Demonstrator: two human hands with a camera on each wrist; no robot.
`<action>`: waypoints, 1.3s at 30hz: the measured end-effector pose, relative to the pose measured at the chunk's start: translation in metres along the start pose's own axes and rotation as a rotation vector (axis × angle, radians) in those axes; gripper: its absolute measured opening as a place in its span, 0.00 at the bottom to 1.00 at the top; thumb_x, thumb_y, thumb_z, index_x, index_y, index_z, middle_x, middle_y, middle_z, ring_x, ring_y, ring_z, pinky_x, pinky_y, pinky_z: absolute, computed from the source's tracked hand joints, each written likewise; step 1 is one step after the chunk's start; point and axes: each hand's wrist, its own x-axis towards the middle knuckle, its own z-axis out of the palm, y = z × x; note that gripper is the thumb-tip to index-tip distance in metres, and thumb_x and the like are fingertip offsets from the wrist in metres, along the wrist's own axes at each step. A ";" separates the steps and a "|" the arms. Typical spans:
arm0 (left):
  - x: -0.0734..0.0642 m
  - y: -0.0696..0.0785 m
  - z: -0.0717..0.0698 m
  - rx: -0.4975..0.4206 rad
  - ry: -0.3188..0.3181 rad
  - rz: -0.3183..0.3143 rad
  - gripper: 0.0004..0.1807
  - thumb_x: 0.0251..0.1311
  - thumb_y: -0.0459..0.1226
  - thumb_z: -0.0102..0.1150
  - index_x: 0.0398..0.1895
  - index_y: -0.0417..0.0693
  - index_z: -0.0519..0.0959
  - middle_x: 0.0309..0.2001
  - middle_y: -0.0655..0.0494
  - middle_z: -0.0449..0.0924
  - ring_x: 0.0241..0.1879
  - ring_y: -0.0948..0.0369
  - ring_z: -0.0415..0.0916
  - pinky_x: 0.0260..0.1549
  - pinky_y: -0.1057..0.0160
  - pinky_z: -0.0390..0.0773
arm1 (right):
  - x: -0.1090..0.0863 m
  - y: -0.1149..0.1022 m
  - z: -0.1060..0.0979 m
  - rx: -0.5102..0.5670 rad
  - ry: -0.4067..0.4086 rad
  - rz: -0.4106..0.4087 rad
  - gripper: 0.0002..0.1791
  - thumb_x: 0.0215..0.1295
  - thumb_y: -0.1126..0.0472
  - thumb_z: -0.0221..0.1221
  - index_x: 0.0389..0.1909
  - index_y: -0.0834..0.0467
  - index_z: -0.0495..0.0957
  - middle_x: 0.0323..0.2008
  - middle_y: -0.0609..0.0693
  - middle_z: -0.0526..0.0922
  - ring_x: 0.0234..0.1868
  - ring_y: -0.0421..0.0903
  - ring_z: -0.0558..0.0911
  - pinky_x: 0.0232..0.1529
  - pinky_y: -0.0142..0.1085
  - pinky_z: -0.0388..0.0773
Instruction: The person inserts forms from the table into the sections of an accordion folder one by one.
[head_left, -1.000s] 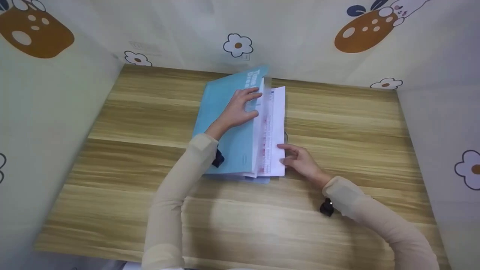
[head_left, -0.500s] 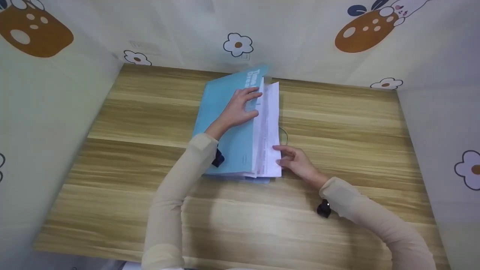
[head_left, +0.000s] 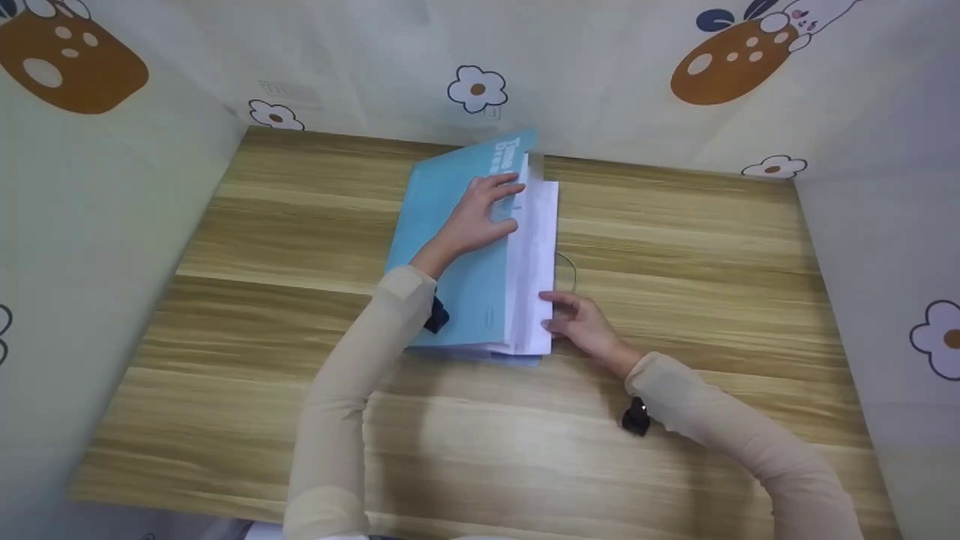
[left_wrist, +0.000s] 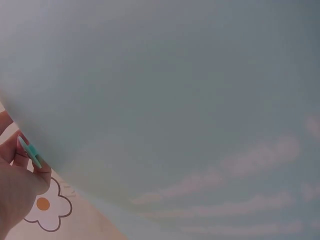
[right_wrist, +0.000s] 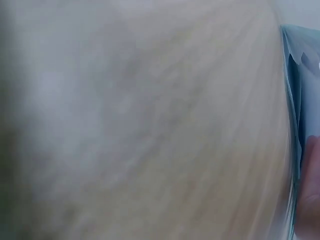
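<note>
A light blue folder (head_left: 450,300) with white lettering lies on the table, its front cover raised along the right side. My left hand (head_left: 474,219) holds the cover at its raised edge, with fingers and thumb at the opening. White paper (head_left: 544,225) sticks out of the folder's right side, beside lighter inner sheets. At its lower right edge, my right hand (head_left: 589,326) pinches the paper between thumb and fingers. The cover (left_wrist: 175,100) fills most of the left wrist view, with fingers (left_wrist: 35,175) at its left edge. The right wrist view is mostly blurred; a fingertip (right_wrist: 309,200) shows beside blue plastic edges.
A thin loop of cord (head_left: 574,270) curves out from under the folder's right side. The wood-grain table (head_left: 247,360) meets a pale patterned curtain (head_left: 375,67) close behind the folder, with similar walls at left and right. Small black cameras (head_left: 636,417) hang at both wrists.
The right hand has moved left with the paper, which now sticks out less from the folder. Its printed text has gone out of sight. My left hand has stayed still.
</note>
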 end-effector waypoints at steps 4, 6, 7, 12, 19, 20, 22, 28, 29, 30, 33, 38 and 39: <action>-0.001 0.001 -0.001 -0.006 0.000 -0.006 0.28 0.49 0.41 0.56 0.58 0.53 0.69 0.63 0.60 0.56 0.59 0.61 0.49 0.55 0.58 0.55 | 0.002 -0.004 0.003 -0.013 0.020 0.051 0.27 0.51 0.79 0.53 0.55 0.71 0.64 0.46 0.68 0.72 0.36 0.49 0.79 0.37 0.38 0.75; -0.001 0.000 -0.001 -0.008 0.000 -0.005 0.28 0.49 0.41 0.56 0.58 0.53 0.69 0.63 0.61 0.55 0.59 0.61 0.49 0.55 0.59 0.55 | 0.003 -0.006 0.004 -0.012 0.020 0.070 0.27 0.51 0.79 0.53 0.55 0.71 0.64 0.50 0.67 0.69 0.38 0.50 0.78 0.37 0.38 0.75; -0.001 0.000 -0.001 -0.012 0.002 -0.003 0.29 0.49 0.41 0.56 0.58 0.53 0.68 0.63 0.61 0.56 0.59 0.61 0.49 0.55 0.59 0.56 | 0.003 -0.006 0.005 -0.012 0.019 0.075 0.27 0.50 0.79 0.52 0.55 0.71 0.65 0.51 0.66 0.68 0.39 0.50 0.78 0.38 0.39 0.75; -0.001 -0.001 -0.001 -0.011 0.003 0.002 0.29 0.49 0.41 0.56 0.58 0.52 0.68 0.63 0.61 0.55 0.60 0.61 0.49 0.55 0.58 0.54 | 0.005 -0.006 0.008 -0.017 0.013 0.070 0.27 0.50 0.79 0.52 0.55 0.70 0.65 0.51 0.65 0.69 0.40 0.52 0.77 0.38 0.39 0.74; 0.000 -0.002 0.000 0.003 0.007 0.030 0.28 0.49 0.39 0.54 0.58 0.49 0.69 0.62 0.59 0.57 0.58 0.60 0.51 0.54 0.60 0.57 | 0.008 -0.005 0.011 0.008 -0.013 0.043 0.27 0.52 0.78 0.51 0.56 0.71 0.64 0.47 0.67 0.72 0.39 0.50 0.77 0.38 0.40 0.74; 0.000 -0.002 0.000 0.005 0.007 0.033 0.27 0.49 0.39 0.54 0.57 0.49 0.69 0.62 0.58 0.58 0.57 0.60 0.52 0.53 0.61 0.57 | 0.009 -0.004 0.011 0.025 -0.018 0.038 0.27 0.52 0.78 0.51 0.56 0.71 0.63 0.47 0.67 0.71 0.39 0.50 0.77 0.38 0.40 0.74; 0.000 -0.002 0.000 0.007 0.013 0.042 0.27 0.49 0.38 0.54 0.57 0.48 0.70 0.62 0.58 0.58 0.56 0.60 0.53 0.52 0.62 0.58 | 0.010 -0.004 0.012 0.046 -0.019 0.026 0.27 0.52 0.79 0.50 0.56 0.71 0.63 0.49 0.66 0.69 0.39 0.50 0.77 0.38 0.40 0.74; 0.000 -0.002 0.001 0.001 0.021 0.041 0.27 0.49 0.39 0.55 0.57 0.49 0.70 0.62 0.58 0.58 0.56 0.60 0.52 0.52 0.60 0.59 | 0.012 -0.003 0.018 0.057 0.060 0.009 0.27 0.51 0.78 0.51 0.56 0.70 0.64 0.52 0.63 0.68 0.40 0.50 0.77 0.40 0.39 0.74; 0.000 -0.002 0.001 -0.001 0.020 0.038 0.28 0.49 0.39 0.55 0.57 0.49 0.69 0.62 0.58 0.58 0.56 0.60 0.52 0.52 0.60 0.59 | 0.012 -0.004 0.019 0.058 0.087 0.011 0.27 0.50 0.78 0.52 0.56 0.69 0.64 0.51 0.63 0.68 0.41 0.50 0.76 0.40 0.39 0.74; 0.000 -0.002 0.001 -0.002 0.018 0.035 0.28 0.49 0.39 0.55 0.58 0.50 0.69 0.62 0.58 0.57 0.56 0.60 0.52 0.52 0.60 0.58 | 0.012 -0.004 0.020 0.059 0.112 0.013 0.28 0.50 0.77 0.52 0.56 0.69 0.64 0.51 0.62 0.68 0.41 0.50 0.76 0.40 0.38 0.73; 0.000 -0.002 0.000 -0.006 0.007 0.024 0.28 0.49 0.40 0.55 0.58 0.51 0.69 0.63 0.59 0.56 0.57 0.61 0.51 0.53 0.61 0.57 | 0.011 -0.004 0.023 0.073 0.170 0.030 0.28 0.50 0.76 0.53 0.56 0.70 0.64 0.49 0.63 0.69 0.43 0.50 0.74 0.40 0.37 0.73; 0.000 -0.001 -0.001 -0.001 0.002 0.005 0.28 0.50 0.41 0.55 0.58 0.52 0.68 0.63 0.61 0.55 0.57 0.62 0.51 0.54 0.61 0.57 | 0.010 -0.003 0.024 0.144 0.175 0.091 0.26 0.51 0.76 0.53 0.55 0.70 0.65 0.47 0.63 0.70 0.41 0.48 0.75 0.41 0.38 0.73; 0.000 -0.001 -0.001 0.001 0.002 0.003 0.28 0.50 0.41 0.55 0.59 0.52 0.68 0.63 0.61 0.55 0.57 0.62 0.51 0.54 0.61 0.57 | 0.010 -0.003 0.024 0.156 0.169 0.102 0.26 0.51 0.76 0.53 0.54 0.71 0.65 0.47 0.62 0.70 0.40 0.48 0.75 0.41 0.38 0.73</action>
